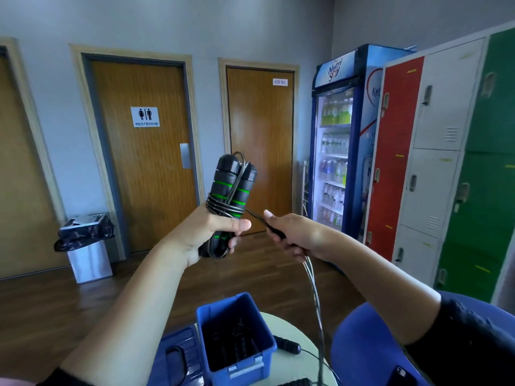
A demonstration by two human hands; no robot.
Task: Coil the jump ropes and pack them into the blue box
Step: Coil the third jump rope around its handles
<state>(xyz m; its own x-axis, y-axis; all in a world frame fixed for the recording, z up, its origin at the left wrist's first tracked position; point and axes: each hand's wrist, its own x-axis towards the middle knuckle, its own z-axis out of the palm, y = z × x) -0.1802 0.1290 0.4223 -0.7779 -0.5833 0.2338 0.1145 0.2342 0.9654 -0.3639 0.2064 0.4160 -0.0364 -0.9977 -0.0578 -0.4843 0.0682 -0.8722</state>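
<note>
My left hand [207, 232] grips a jump rope's two black handles with green bands [232, 185], held side by side and upright at chest height. Several turns of thin cord are wound around their middle. My right hand [292, 235] is shut on the loose cord [313, 291], pulling it taut to the right of the handles; the cord hangs doubled from that hand down to the table. Below stands the open blue box [262, 330] with dark coiled ropes inside. Another black handle [287, 344] lies on the table right of the box.
The blue box lid [178, 355] lies left of the box on a small round white table [303, 338]. A blue chair [367, 346] and a phone [401, 376] are at lower right. Lockers [434, 162], a drinks fridge [342, 140], wooden doors and a bin [87, 246] line the walls.
</note>
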